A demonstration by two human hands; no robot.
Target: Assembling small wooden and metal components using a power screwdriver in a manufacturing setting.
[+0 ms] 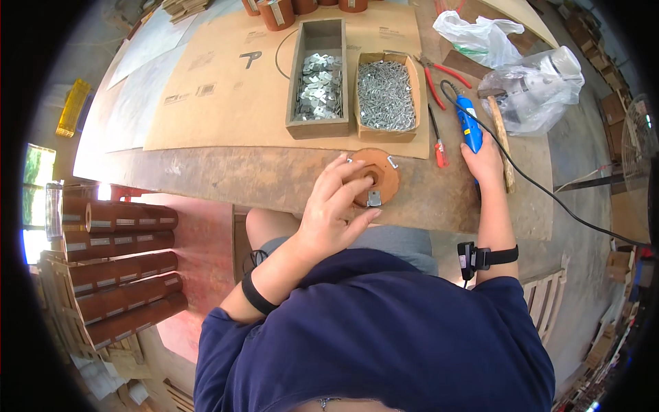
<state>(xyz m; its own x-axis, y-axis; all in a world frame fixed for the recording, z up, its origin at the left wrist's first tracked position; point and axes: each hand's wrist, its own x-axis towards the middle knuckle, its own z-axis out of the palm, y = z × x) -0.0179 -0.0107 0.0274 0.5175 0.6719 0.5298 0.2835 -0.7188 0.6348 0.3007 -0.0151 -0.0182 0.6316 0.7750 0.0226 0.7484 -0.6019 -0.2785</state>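
Head view: I see the left hand spread open over the brown disc near the table's front edge; a nudge could drop it. Farther, the right hand grips the blue driver, whose cord might snag.

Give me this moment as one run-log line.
Left hand: open over brown disc | Right hand: gripping blue corded tool | Nearby: cardboard box of metal fasteners, tray of metal pieces, red-handled pliers
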